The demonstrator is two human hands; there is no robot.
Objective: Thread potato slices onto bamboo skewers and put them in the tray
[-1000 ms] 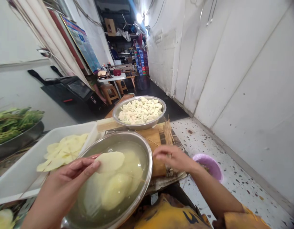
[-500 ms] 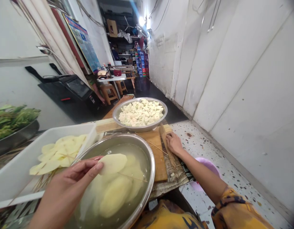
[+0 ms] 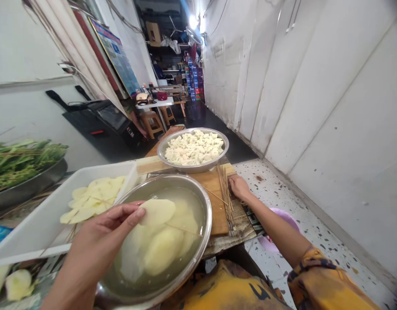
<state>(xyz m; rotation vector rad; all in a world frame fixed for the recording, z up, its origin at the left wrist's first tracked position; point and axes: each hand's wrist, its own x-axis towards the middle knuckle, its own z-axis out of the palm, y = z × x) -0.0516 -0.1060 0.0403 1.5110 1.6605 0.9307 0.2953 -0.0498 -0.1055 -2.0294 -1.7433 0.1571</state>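
Note:
Between thumb and fingers, my left hand pinches a pale potato slice above a steel basin of cloudy water. A thin skewer sticks out from the slice's lower right side. More potato pieces lie in the water. On the right, my right hand rests at the table edge, fingers curled, close beside a loose bundle of wooden skewers. Its fingertips are hidden, so what it holds, if anything, does not show. The bundle lies partly along a wooden board.
A steel bowl of cauliflower stands behind the basin. To the left, a white tray holds skewered potato slices. Leafy greens fill a metal bowl at far left. A pink tub is on the floor at right.
The view has shifted slightly. My right hand has drawn a little off the skewers toward the table edge, and the bundle looks more spread. My left hand still holds the potato slice.

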